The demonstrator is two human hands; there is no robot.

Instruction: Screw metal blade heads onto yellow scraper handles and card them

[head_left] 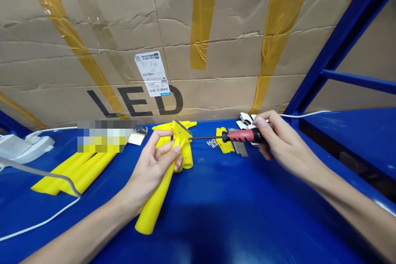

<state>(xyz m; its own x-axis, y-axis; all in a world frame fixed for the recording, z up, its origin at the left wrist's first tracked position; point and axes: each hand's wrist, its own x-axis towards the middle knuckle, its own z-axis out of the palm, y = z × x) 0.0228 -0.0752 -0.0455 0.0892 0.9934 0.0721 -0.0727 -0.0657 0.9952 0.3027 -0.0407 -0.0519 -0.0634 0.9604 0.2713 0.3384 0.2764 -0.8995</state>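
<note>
My left hand is closed around the upper part of a yellow plastic scraper, whose round handle slants down toward me. A thin metal blade sits along its top edge. My right hand grips a red and black screwdriver, held level. The screwdriver's tip meets the right side of the scraper head, and a screw there is too small to make out. Behind my left hand lie more yellow scraper parts, partly hidden. Small screws, yellow plastic strips and flat grey blades are on the blue table beneath the screwdriver.
White curled pieces lie behind my right hand. Long yellow handles rest at left, near a small packet. A white power strip and cables are at far left. A big taped carton stands behind; a blue frame rises at right.
</note>
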